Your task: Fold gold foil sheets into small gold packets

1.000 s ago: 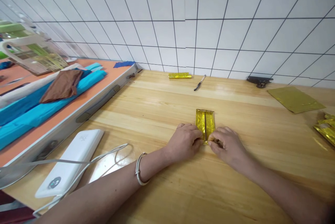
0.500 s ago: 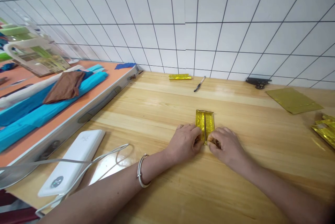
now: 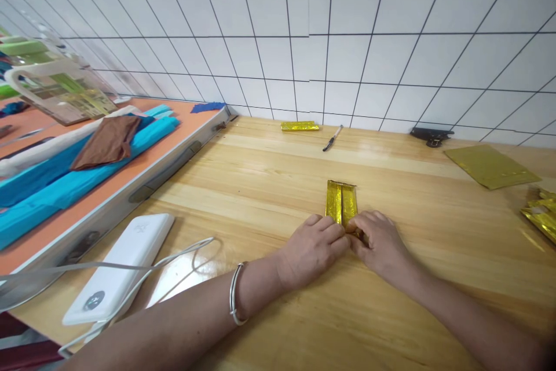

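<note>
A folded sheet of gold foil paper (image 3: 334, 200) lies on the wooden table, with a seam running down its middle and a dark upper edge. My left hand (image 3: 315, 246) has its fingers closed on the near edge of the foil, and its knuckles hide that part. At the near right corner, my right hand (image 3: 376, 241) pinches the same piece, thumb and fingertips close to those of the left. A silver bangle (image 3: 237, 296) circles my left wrist.
Behind the foil lie a folded gold strip (image 3: 299, 126) and a pen (image 3: 332, 138). To the right are a black clip-like object (image 3: 432, 136), flat gold sheets (image 3: 490, 165) and crumpled foil (image 3: 541, 215). A white power bank (image 3: 121, 267) with a cable (image 3: 191, 248) sits left.
My left hand has slid right along the foil's near edge, and its fingers now meet those of my right hand. The right hand has hardly moved.
</note>
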The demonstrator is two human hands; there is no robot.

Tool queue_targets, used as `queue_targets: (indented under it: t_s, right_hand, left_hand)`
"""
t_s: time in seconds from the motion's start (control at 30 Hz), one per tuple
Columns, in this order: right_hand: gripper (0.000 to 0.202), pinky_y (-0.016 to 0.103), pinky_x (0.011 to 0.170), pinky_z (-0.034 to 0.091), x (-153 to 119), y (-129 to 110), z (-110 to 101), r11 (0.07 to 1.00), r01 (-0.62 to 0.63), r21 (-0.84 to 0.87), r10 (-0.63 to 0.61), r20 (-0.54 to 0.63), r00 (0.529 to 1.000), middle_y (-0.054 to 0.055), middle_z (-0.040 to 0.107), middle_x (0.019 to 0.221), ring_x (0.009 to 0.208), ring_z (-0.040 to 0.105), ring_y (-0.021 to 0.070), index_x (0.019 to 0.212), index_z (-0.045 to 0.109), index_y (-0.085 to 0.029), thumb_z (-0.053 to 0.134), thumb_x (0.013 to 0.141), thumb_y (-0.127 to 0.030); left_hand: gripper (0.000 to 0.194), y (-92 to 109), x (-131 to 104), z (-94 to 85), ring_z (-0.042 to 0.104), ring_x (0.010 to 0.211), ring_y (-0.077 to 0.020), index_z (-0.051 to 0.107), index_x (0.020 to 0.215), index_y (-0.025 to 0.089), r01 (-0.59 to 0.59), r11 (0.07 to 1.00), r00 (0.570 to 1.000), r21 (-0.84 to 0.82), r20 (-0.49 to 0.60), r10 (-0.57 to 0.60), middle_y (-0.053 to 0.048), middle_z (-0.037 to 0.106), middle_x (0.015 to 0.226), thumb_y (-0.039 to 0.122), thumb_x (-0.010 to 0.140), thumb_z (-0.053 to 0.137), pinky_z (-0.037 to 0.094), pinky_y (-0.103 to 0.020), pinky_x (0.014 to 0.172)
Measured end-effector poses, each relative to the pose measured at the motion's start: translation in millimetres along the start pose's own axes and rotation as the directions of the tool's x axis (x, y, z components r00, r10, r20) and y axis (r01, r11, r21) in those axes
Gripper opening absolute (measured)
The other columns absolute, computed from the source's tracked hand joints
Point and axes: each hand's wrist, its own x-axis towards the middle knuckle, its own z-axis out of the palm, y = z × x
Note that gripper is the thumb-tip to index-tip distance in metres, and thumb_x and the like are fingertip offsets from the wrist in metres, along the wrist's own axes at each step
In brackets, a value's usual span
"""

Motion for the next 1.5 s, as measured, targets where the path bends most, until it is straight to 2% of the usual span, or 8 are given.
queue_targets:
  t_s: [0.1, 0.3, 0.43, 0.53, 0.87, 1.03, 1.23, 1.5]
  right_hand:
    - [0.003, 0.031, 0.067, 0.033, -0.4, -0.1, -0.4, 1.0, -0.006, 0.011, 0.006, -0.025, 1.0, 0.001, 0.058, 0.074, 0.076, 0.048, 0.0192, 0.075, 0.055, -0.022, 0.057, 0.075, -0.021]
    - [0.006, 0.033, 0.07, 0.038, -3.4, 1.5, -2.6, 0.995, -0.019, 0.099, 0.023, -0.034, 0.999, 0.001, 0.059, 0.076, 0.077, 0.051, 0.0187, 0.078, 0.057, -0.023, 0.058, 0.073, -0.019]
    - [0.013, 0.03, 0.067, 0.043, -14.9, 7.8, -9.4, 0.945, -0.136, 0.298, 0.143, -0.001, 0.99, 0.001, 0.059, 0.081, 0.076, 0.054, 0.0166, 0.089, 0.057, -0.022, 0.056, 0.076, -0.022]
    - [0.007, 0.028, 0.059, 0.042, -24.4, 12.7, -17.2, 0.918, -0.179, 0.354, 0.177, 0.039, 0.983, 0.0, 0.057, 0.075, 0.066, 0.053, 0.0144, 0.083, 0.057, -0.022, 0.051, 0.081, -0.024]
    - [0.017, 0.031, 0.068, 0.043, -26.1, 16.8, -25.1, 0.979, 0.027, 0.201, -0.025, -0.012, 1.0, 0.002, 0.06, 0.073, 0.074, 0.054, 0.0172, 0.088, 0.067, -0.023, 0.051, 0.084, -0.021]
    - [0.017, 0.031, 0.066, 0.043, -26.2, 21.0, -23.3, 0.985, 0.047, 0.167, -0.044, -0.022, 0.999, 0.002, 0.06, 0.071, 0.072, 0.055, 0.017, 0.087, 0.068, -0.025, 0.051, 0.085, -0.024]
    - [0.018, 0.031, 0.065, 0.043, -29.5, 24.3, -20.5, 0.982, 0.072, 0.173, -0.067, -0.033, 0.997, 0.003, 0.058, 0.071, 0.071, 0.054, 0.0167, 0.087, 0.07, -0.024, 0.052, 0.085, -0.023]
    - [0.022, 0.033, 0.069, 0.046, -36.1, 14.9, -29.8, 0.994, 0.098, 0.043, -0.098, -0.005, 0.995, 0.004, 0.063, 0.078, 0.079, 0.056, 0.0185, 0.096, 0.069, -0.026, 0.049, 0.087, -0.023]
  left_hand:
    - [0.019, 5.2, -1.8, -2.4, 0.049, 0.09, -0.0186, 0.054, 0.102, 0.015, -0.054, 0.998, 0.997, 0.02, 0.052, 0.052, -0.006, 0.059, 0.098, 0.02, 0.095, 0.037, 0.038, -0.032, 0.079]
    - [0.022, 19.0, -9.8, -4.8, 0.051, 0.092, -0.0208, 0.052, 0.109, 0.012, -0.022, 0.996, 0.996, 0.082, 0.092, 0.014, -0.009, 0.059, 0.105, 0.017, 0.093, 0.039, 0.043, -0.034, 0.081]
    - [0.026, 21.1, -12.2, -5.0, 0.053, 0.097, -0.0223, 0.051, 0.115, 0.011, -0.047, 0.994, 0.995, 0.103, 0.098, 0.037, -0.011, 0.058, 0.112, 0.016, 0.092, 0.039, 0.044, -0.034, 0.082]
    - [0.03, 19.5, -12.2, -3.7, 0.053, 0.099, -0.0221, 0.049, 0.12, 0.011, -0.027, 0.996, 0.995, 0.08, 0.098, 0.019, -0.011, 0.058, 0.112, 0.016, 0.093, 0.037, 0.044, -0.035, 0.084]
    - [0.043, 15.0, -13.6, -0.9, 0.052, 0.1, -0.0208, 0.038, 0.132, 0.012, 0.011, 1.0, 0.993, 0.02, 0.121, -0.013, -0.011, 0.057, 0.116, 0.018, 0.09, 0.041, 0.042, -0.034, 0.085]
    - [0.035, 14.6, -11.0, -3.1, 0.051, 0.1, -0.0199, 0.048, 0.122, 0.015, 0.007, 1.0, 0.988, -0.005, 0.151, -0.006, -0.009, 0.055, 0.119, 0.019, 0.087, 0.045, 0.04, -0.034, 0.084]
    - [0.021, 15.3, -8.2, -3.2, 0.05, 0.095, -0.0203, 0.056, 0.103, 0.016, 0.002, 1.0, 0.985, 0.003, 0.171, -0.002, -0.008, 0.057, 0.11, 0.02, 0.085, 0.048, 0.037, -0.035, 0.078]
    - [0.024, 14.8, -3.3, -9.2, 0.048, 0.09, -0.0197, 0.055, 0.106, 0.017, 0.02, 1.0, 0.984, 0.003, 0.18, -0.02, -0.007, 0.058, 0.098, 0.02, 0.084, 0.047, 0.036, -0.035, 0.074]
